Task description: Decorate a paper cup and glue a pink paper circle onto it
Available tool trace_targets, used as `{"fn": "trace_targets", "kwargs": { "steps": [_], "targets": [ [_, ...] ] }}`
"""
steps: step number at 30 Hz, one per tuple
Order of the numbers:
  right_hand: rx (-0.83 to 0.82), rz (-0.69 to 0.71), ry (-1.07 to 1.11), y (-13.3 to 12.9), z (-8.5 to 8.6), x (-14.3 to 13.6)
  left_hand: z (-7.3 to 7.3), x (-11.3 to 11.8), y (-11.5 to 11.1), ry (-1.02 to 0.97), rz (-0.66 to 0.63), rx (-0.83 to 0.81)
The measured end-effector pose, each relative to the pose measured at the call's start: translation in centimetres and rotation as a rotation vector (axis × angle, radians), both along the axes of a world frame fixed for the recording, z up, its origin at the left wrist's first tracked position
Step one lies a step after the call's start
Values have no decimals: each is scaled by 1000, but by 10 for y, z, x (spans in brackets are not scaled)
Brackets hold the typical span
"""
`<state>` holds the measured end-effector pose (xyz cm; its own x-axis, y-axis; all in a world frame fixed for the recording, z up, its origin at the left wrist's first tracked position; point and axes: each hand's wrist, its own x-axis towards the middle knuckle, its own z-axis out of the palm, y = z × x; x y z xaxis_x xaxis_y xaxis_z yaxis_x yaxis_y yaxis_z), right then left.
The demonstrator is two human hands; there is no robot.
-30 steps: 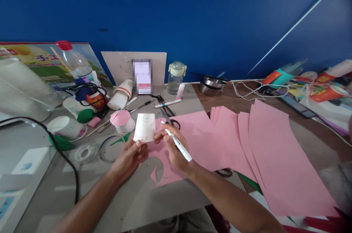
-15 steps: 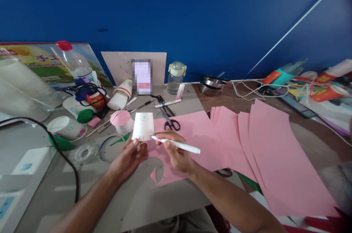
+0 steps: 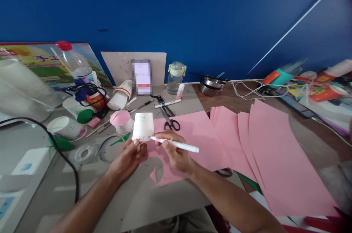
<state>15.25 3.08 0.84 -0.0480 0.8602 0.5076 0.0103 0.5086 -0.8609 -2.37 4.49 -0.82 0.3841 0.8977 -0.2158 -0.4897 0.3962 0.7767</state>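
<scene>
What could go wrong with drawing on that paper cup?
The pen tip is right by the cup's edge, so it could slip and leave a stray line.

The left hand's thumb is close to the pink marks; if they're wet, they might smudge.

The scissors lie just beyond the right hand, so a knuckle might bump them.

Gray desk [image 3: 143, 200] open nearside of hands [image 3: 177, 152]; pink-topped cup [image 3: 121, 118] crowds left; scissors [image 3: 168, 118], teal-banded marker [image 3: 168, 104] obstruct beyond.
</scene>
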Motion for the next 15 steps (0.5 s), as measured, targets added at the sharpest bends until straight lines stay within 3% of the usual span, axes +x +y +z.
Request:
{"fn": "trace_targets", "kwargs": {
  "steps": [15],
  "targets": [
    [-49,49,60,-2,1,0,1,0,0,-1,-3,15]
  ]
}}
